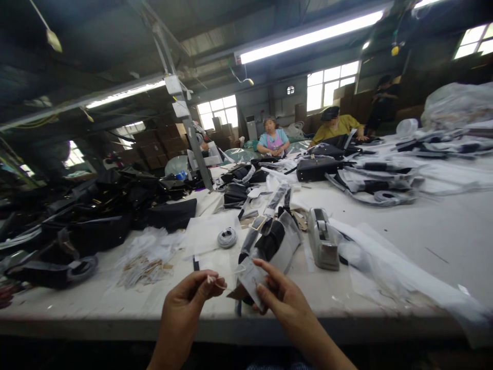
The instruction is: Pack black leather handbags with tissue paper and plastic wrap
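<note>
My left hand [192,295] pinches the end of a thin white string [223,285] over the table's front edge. From there the string runs toward a hang tag in a clear sleeve [252,282]. My right hand [283,293] has the tag between thumb and fingers, its flat face turned up. A brown corner shows beside the tag's lower left. Just beyond my right hand lies a black bag [271,241] partly covered in clear and white wrapping. Its strap has a gold-coloured buckle [259,222]. What lies under the tag is partly hidden.
A grey tape dispenser [323,241] stands right of the bag. A coiled grey strap [227,237] and a pile of small tags in plastic [144,270] lie left. Black bags [96,205] are heaped far left. Two people sit across the table [408,246], among more bags.
</note>
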`<state>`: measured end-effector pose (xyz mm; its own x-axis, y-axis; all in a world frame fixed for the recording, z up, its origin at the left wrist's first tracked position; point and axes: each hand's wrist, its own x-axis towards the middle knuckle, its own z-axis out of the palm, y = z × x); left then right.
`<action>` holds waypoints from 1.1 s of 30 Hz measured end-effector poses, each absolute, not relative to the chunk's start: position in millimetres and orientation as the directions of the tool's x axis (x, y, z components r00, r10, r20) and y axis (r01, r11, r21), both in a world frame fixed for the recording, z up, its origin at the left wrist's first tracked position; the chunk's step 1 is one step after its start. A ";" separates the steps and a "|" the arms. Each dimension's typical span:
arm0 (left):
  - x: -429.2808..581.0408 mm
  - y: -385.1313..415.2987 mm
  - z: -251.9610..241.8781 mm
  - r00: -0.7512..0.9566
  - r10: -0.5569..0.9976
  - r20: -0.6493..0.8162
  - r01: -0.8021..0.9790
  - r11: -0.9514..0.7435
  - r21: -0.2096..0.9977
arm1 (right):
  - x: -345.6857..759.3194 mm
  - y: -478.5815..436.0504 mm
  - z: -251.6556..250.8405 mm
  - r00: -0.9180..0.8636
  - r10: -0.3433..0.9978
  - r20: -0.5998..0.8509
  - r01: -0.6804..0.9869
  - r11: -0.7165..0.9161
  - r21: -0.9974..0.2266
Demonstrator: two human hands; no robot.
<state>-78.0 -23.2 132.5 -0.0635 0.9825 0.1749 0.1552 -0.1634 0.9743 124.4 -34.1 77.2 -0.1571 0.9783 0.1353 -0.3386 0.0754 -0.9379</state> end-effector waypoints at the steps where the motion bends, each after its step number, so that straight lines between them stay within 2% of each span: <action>1: -76.7 -22.6 131.5 -0.072 0.989 0.128 0.085 -0.122 0.989 | 125.5 -34.1 75.6 -0.179 0.976 0.122 -0.385 0.044 -0.922; 4: -70.9 -20.3 129.8 -0.080 0.997 0.014 -0.140 -0.025 0.990 | 126.4 -36.3 70.8 -0.243 0.966 0.083 -0.478 -0.045 -0.877; 8: -62.5 -18.5 135.5 -0.043 0.998 -0.045 -0.405 0.024 0.914 | 124.9 -42.6 62.8 -0.324 0.945 0.033 -0.552 -0.161 -0.818; 12: -54.8 -22.6 150.2 0.096 0.993 -0.066 -0.673 0.114 0.731 | 120.3 -45.3 53.8 -0.397 0.918 0.028 -0.593 -0.233 -0.771; 16: -49.2 -28.4 165.0 0.238 0.971 0.013 -0.833 0.197 0.517 | 113.1 -42.8 41.9 -0.464 0.885 0.023 -0.539 -0.262 -0.801; 18: -47.7 -28.6 168.2 0.240 0.970 0.040 -0.853 0.191 0.486 | 112.2 -41.9 38.0 -0.440 0.897 0.035 -0.452 -0.187 -0.872; 21: -45.6 -25.3 166.7 0.232 0.973 0.023 -0.806 0.179 0.565 | 118.2 -43.4 43.5 -0.190 0.972 0.137 -0.185 0.102 -0.978; 23: -42.8 -22.7 163.7 0.217 0.976 -0.004 -0.750 0.169 0.640 | 125.6 -46.0 56.2 0.002 0.961 0.275 -0.004 0.275 -0.961; 24: -40.7 -21.9 162.2 0.210 0.978 -0.013 -0.726 0.164 0.668 | 129.0 -47.5 64.3 0.044 0.938 0.345 0.049 0.343 -0.938; 27: -33.4 -21.4 159.1 0.213 0.977 -0.020 -0.666 0.160 0.729 | 133.3 -51.1 87.0 -0.045 0.861 0.506 0.064 0.508 -0.859; 30: -27.7 -22.2 158.6 0.233 0.972 -0.008 -0.635 0.158 0.756 | 126.9 -51.1 96.1 -0.166 0.843 0.511 0.061 0.526 -0.848; 33: -27.2 -21.0 159.4 0.248 0.969 0.006 -0.630 0.157 0.761 | 118.3 -49.0 91.3 -0.130 0.908 0.399 0.015 0.404 -0.914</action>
<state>-27.2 -21.0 159.4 0.2485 0.9686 0.0060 -0.6296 0.1568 0.7609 118.3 -49.0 91.3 -0.1297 0.9076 0.3993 0.0147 0.4044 -0.9145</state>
